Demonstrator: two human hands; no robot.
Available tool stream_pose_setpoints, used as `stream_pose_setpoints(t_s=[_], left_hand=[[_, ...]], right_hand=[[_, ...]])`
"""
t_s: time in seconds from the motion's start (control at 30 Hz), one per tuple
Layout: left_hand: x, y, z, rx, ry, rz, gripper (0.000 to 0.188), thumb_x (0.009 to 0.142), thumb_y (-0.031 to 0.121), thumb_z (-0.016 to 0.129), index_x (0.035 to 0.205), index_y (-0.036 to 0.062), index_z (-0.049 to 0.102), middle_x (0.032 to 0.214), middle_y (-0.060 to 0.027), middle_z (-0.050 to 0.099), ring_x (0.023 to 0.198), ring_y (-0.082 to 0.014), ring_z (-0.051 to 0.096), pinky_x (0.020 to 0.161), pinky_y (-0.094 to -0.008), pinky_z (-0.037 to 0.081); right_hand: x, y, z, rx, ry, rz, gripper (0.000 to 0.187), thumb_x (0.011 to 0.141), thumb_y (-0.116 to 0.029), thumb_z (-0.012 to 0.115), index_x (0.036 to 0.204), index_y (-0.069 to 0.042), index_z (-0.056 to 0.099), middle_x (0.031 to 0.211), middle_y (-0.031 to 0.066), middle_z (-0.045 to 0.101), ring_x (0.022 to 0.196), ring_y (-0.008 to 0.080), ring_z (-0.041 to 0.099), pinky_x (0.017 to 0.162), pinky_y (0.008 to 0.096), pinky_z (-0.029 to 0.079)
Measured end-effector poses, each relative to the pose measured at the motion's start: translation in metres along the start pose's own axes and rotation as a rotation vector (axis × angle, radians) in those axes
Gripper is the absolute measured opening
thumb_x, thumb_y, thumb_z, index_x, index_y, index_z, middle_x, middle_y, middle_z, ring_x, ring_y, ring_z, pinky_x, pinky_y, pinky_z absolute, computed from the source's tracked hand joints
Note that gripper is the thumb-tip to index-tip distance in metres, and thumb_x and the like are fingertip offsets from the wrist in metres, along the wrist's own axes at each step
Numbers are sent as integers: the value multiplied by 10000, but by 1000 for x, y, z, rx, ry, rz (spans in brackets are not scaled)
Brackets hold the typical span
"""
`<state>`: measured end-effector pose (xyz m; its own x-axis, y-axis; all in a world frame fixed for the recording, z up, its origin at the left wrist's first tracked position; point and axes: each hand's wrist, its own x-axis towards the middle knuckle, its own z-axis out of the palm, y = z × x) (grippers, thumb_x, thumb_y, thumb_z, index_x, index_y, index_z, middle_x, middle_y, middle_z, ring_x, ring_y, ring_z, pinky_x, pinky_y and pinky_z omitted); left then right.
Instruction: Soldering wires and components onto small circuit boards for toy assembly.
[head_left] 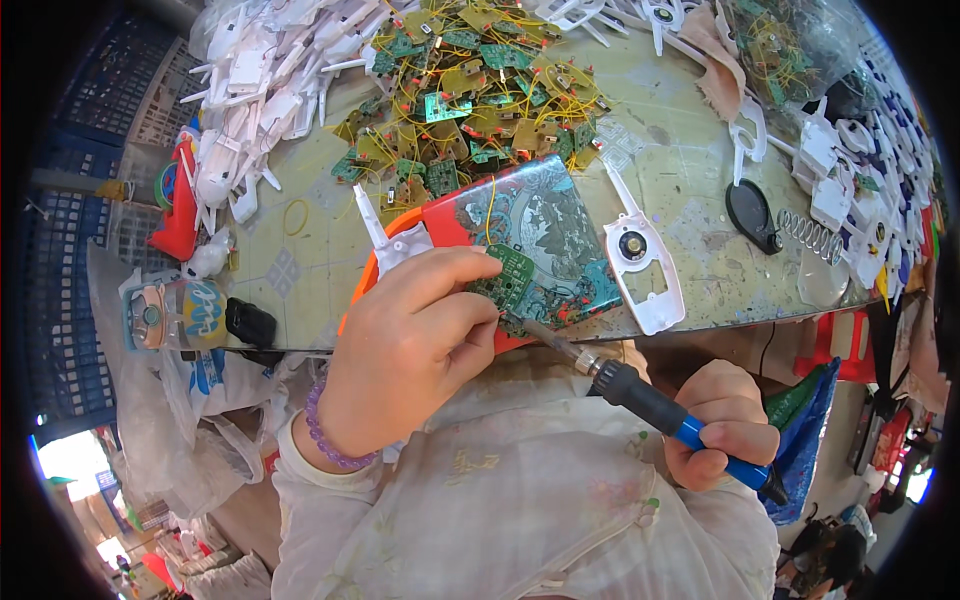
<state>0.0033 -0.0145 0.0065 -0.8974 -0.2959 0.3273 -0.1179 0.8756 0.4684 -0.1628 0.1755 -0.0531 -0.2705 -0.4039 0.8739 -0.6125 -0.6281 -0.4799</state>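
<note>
a cluttered surface is seen; at its near edge a small green circuit board is pinched by the left hand, touched by a soldering iron gripped in the right hand, below a heap of boards.

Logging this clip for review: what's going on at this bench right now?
A person is soldering. The left hand pinches a small green circuit board over a patterned pad at the table edge. The right hand grips a blue-handled soldering iron, its tip at the board's lower edge. A heap of similar boards with yellow wires lies behind, white plastic housings to the left, and one white housing beside the pad.
</note>
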Motion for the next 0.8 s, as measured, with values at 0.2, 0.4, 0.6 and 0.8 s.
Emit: stream_pose_setpoints(t_s=[0.2,0.4,0.6,0.8], left_hand=[[-1,2,-1,-16,0,-27,171,641,-27,689,780,10,596,1035,-93,617,932,-283,620,756,-357,508],[-1,2,1,-4,6,-17,177,649,-16,693,783,6,579,1037,-94,599,916,-280,611,748,-352,508],[-2,4,3,-9,20,-42,182,641,-36,697,769,8,575,1034,-95,616,943,-290,622,763,-359,513],[-1,4,4,-10,37,-48,186,634,-53,701,759,16,581,1019,-89,632,964,-293,633,767,-363,517]], right_hand=[[0,-1,0,-5,-12,-8,283,933,-325,515,884,-61,424,609,33,498,458,163,482,404,284,360],[-3,-3,2,-24,-12,-59,271,919,-312,529,870,-65,429,606,29,492,439,162,469,393,285,354],[-2,-3,0,45,-158,-176,250,856,-231,642,902,-41,486,629,45,537,433,128,488,339,230,355],[4,-4,1,28,-200,-236,251,854,-208,653,903,-33,481,599,33,516,417,105,443,330,220,290]])
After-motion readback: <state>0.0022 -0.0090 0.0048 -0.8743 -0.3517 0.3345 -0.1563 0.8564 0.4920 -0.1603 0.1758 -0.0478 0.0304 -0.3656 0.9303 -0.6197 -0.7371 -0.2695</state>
